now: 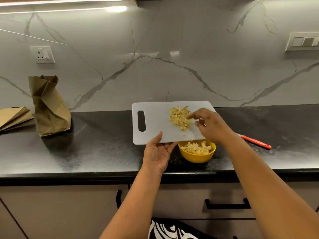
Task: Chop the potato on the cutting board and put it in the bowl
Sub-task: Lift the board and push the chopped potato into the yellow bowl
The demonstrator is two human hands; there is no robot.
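Note:
A white cutting board (155, 121) is lifted and tilted over a yellow bowl (196, 156) on the black counter. My left hand (158, 152) grips the board's near edge, thumb on top and fingers underneath. A heap of chopped potato pieces (179, 118) lies on the board's right half. My right hand (209, 125) reaches over the board with its index finger stretched out, touching the right side of the heap. More potato cubes (196, 148) sit inside the bowl, just under the board's near edge.
A knife with a red handle (256, 141) lies on the counter to the right, behind my right forearm. A standing brown paper bag (49, 107) and a flat one (14, 117) are at the far left. The marble wall rises right behind the board.

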